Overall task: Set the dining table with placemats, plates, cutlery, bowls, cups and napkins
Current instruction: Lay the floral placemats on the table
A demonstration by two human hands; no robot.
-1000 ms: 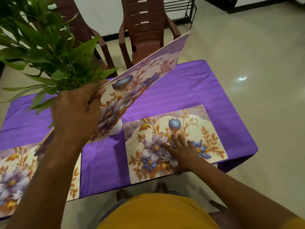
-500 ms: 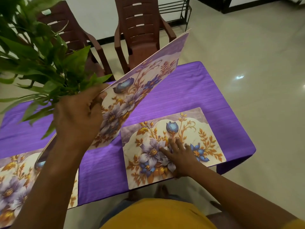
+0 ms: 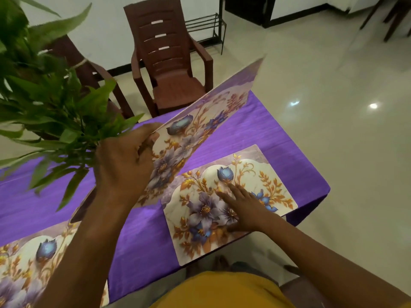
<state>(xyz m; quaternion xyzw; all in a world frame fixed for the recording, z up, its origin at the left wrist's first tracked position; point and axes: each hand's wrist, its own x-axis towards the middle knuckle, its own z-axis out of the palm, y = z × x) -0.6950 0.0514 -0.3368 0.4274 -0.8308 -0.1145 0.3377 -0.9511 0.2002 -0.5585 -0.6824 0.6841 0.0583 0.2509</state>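
Tablecloth [image 3: 255, 134] unchanged, raised placemat [image 3: 200, 130] higher

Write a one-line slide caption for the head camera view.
Left hand holds a floral placemat tilted above the purple table while the right hand presses another placemat flat.

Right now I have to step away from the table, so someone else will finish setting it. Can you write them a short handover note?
Left hand grips a floral placemat, raised and tilted above the purple tablecloth.
Right hand rests flat, fingers straight, on the placemat at the right end, which overhangs the near table edge slightly.
A third placemat lies at the near left.
Done: two placemats laid.
Left: lay the held placemat, perhaps on the far side by the brown chair; no plates, cutlery, bowls, cups or napkins are in view.
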